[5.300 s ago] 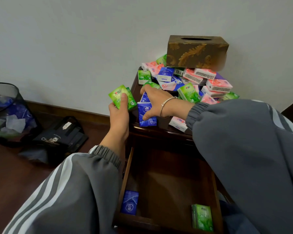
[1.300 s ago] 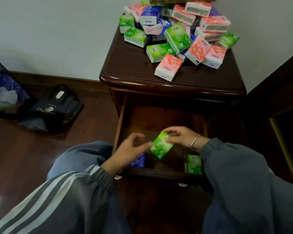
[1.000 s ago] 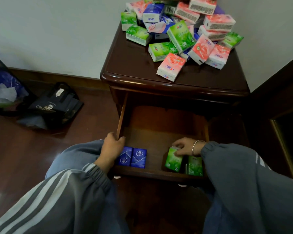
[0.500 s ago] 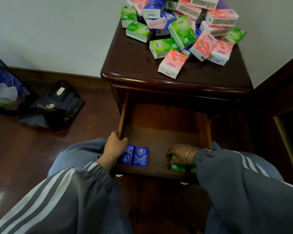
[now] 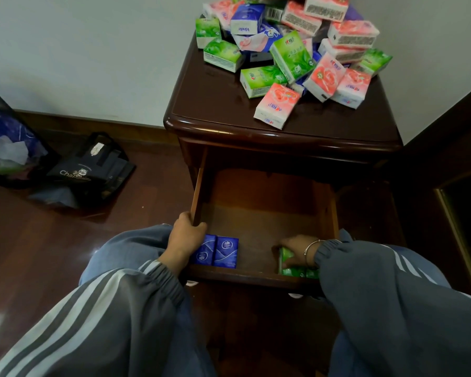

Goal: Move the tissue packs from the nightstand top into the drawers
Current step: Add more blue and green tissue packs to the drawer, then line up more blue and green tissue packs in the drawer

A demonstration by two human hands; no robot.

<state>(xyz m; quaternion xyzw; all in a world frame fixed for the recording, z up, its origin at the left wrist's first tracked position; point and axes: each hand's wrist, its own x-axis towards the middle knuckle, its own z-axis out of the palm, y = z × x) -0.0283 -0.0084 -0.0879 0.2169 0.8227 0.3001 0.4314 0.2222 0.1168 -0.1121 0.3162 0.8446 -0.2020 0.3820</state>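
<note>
A heap of green, pink and blue tissue packs [image 5: 291, 50] covers the back of the dark wooden nightstand top [image 5: 201, 104]. Below it the top drawer [image 5: 259, 276] stands pulled out. Two blue packs [image 5: 220, 251] stand side by side in its front left corner. My left hand [image 5: 186, 235] rests on the drawer's left side wall, right beside the blue packs. My right hand [image 5: 297, 250] is down in the front right corner, pressing on green packs [image 5: 290, 265] that it partly hides.
A black tote bag [image 5: 89, 170] lies on the dark wood floor to the left, with a mesh bin [image 5: 3, 148] of wrappers at the far left edge. A dark bed frame [image 5: 452, 170] stands close on the right. White wall behind.
My right hand has carried a green pack down into the drawer's front right corner and pushed it against the other green pack. My left hand moved to the drawer's left wall.
</note>
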